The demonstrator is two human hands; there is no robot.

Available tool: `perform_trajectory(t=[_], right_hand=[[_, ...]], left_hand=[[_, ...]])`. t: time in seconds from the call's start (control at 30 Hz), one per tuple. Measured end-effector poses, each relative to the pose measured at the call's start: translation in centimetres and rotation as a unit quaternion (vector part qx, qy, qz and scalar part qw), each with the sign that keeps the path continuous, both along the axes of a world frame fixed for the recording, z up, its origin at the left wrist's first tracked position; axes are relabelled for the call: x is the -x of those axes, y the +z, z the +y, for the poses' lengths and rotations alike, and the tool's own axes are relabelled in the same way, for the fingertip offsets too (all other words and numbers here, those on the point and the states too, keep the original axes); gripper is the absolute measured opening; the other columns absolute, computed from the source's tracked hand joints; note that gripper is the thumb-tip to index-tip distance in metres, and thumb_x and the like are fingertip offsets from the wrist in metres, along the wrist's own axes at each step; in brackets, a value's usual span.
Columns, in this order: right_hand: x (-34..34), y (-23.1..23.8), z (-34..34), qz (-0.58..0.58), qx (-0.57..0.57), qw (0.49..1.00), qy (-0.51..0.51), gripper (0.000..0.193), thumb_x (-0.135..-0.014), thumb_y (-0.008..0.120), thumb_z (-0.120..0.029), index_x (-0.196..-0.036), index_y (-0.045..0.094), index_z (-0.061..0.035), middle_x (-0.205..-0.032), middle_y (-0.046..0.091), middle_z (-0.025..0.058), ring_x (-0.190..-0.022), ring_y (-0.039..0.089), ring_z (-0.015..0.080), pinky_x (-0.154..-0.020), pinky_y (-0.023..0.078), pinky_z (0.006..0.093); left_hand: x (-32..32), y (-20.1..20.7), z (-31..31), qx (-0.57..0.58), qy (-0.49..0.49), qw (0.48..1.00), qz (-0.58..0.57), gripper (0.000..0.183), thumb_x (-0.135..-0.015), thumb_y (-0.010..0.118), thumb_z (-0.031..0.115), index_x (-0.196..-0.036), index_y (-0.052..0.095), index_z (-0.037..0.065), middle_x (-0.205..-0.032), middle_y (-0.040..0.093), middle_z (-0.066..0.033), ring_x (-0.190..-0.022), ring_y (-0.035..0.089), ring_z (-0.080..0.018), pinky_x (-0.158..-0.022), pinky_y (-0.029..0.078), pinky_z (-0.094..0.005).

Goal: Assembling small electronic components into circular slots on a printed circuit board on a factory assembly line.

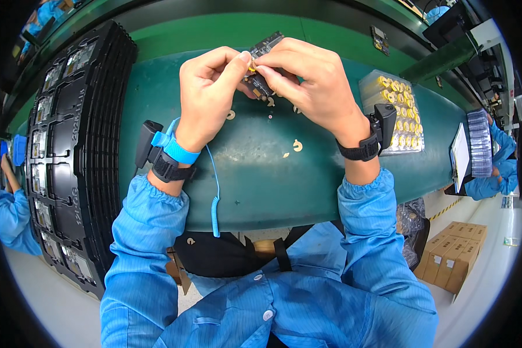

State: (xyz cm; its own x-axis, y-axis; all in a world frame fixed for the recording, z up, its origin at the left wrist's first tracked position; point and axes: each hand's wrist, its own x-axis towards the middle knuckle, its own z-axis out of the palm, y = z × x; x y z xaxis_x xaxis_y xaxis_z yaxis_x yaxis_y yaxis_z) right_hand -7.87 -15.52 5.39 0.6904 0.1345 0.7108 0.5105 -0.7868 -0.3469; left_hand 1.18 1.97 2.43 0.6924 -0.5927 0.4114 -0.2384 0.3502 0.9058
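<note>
Both my hands meet at the far middle of the green mat, over a dark circuit board (pixel 265 46). My left hand (pixel 210 93) is closed on the board, its thumb pressing near the middle. My right hand (pixel 310 78) pinches at a small yellow part (pixel 252 68) on the board; the fingertips hide most of it. Below the hands, pale C-shaped scraps (pixel 297 145) lie scattered on the mat. To the right of my right hand, a clear plastic tray (pixel 413 149) carries several round, yellow-edged pieces.
A tall stack of black trays (pixel 69 151) holding boards stands at the left. A coiled blue cord (pixel 215 209) runs from my left wrist strap (pixel 176 148). At the right are a clipboard (pixel 460 153), clear stacked trays (pixel 480 142) and brown cartons (pixel 453 252). Another board (pixel 380 40) lies beyond.
</note>
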Motion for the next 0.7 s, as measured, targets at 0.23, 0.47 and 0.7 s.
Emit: perform_trajectory(t=[0.23, 0.47, 0.7], right_hand=[[-0.38, -0.5, 0.05, -0.023, 0.009, 1.0, 0.0, 0.01, -0.085, 0.074, -0.008, -0.094, 0.071, -0.0035, -0.084, 0.068, 0.0104, -0.071, 0.065, 0.0311, -0.062, 0.053, 0.0387], [-0.25, -0.56, 0.06, -0.015, 0.026, 0.999, -0.018, 0.012, -0.084, 0.074, -0.007, -0.095, 0.071, -0.004, -0.086, 0.068, 0.0101, -0.071, 0.066, 0.0298, -0.062, 0.054, 0.0373], [0.06, -0.05, 0.32, 0.003, -0.004, 1.0, -0.015, 0.012, -0.084, 0.073, -0.006, -0.096, 0.073, -0.0046, -0.088, 0.069, 0.0091, -0.072, 0.068, 0.0291, -0.062, 0.055, 0.0363]], left_hand=[[-0.12, 0.0, 0.21, -0.022, 0.009, 0.999, -0.031, 0.023, -0.103, 0.064, 0.014, -0.091, 0.071, -0.004, -0.083, 0.068, -0.0024, -0.075, 0.061, -0.0063, -0.067, 0.049, -0.0217], [0.07, -0.05, 0.0, -0.02, 0.019, 0.998, -0.048, 0.022, -0.102, 0.063, 0.01, -0.09, 0.07, -0.006, -0.08, 0.071, -0.0073, -0.068, 0.068, -0.0123, -0.061, 0.057, -0.0262], [0.02, -0.19, -0.01, 0.001, 0.016, 1.0, 0.007, 0.022, -0.103, 0.063, 0.013, -0.091, 0.072, -0.004, -0.084, 0.069, -0.0025, -0.075, 0.062, -0.0068, -0.067, 0.051, -0.0225]])
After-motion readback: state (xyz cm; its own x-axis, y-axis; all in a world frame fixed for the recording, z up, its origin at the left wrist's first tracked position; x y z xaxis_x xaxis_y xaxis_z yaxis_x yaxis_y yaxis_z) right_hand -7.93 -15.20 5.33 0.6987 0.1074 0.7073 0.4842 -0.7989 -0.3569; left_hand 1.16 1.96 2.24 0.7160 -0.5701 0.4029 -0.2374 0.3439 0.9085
